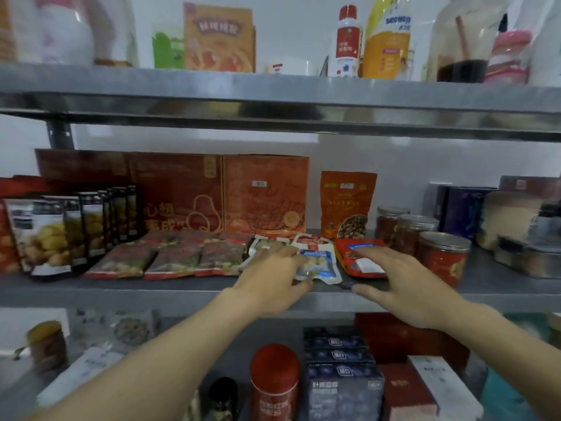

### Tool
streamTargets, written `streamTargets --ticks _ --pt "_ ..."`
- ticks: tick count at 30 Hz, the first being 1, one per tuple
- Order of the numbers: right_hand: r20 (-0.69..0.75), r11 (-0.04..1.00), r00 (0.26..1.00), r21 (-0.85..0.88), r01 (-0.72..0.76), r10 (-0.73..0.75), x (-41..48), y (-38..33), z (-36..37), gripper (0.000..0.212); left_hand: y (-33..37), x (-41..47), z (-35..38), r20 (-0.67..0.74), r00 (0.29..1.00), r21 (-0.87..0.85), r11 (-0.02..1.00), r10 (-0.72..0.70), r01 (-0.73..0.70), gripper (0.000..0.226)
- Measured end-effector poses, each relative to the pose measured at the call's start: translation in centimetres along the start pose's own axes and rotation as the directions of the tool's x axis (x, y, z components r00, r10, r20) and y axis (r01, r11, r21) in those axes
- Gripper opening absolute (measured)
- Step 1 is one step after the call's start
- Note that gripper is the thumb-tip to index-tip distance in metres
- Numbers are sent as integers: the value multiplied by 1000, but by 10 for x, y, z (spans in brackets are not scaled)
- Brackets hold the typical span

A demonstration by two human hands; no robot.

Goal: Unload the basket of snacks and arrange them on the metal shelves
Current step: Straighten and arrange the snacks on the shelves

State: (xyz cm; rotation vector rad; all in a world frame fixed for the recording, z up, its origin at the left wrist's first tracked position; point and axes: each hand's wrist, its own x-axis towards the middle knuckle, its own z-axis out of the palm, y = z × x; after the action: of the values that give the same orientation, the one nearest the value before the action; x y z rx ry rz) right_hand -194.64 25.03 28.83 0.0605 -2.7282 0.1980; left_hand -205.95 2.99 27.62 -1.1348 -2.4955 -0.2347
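At frame centre, a blue-and-white snack packet (318,264) is seen lying near the front lip of the middle metal shelf (151,294), where it could be knocked off if shoved against the red pouch (344,256) crowded beside it. The left hand (270,275) is laid on the packet with fingers spread; the right hand (403,281) is held splayed over the pouch, nothing being pinched. The basket is not shown.

Left hand (270,281), right hand (409,287), fingers (368,253) spread
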Motion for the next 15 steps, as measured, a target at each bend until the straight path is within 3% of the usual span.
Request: streamTargets --ticks 9,15 --pt "88 998 995 38 50 -53 -3 -60 20 78 -27 -80 -27 74 986 93 985 -151 144 55" --pt "102 1000 995 10 10 -11 4 -90 22 101 -47 -101 -38 97 987 112 987 -128 117 56"
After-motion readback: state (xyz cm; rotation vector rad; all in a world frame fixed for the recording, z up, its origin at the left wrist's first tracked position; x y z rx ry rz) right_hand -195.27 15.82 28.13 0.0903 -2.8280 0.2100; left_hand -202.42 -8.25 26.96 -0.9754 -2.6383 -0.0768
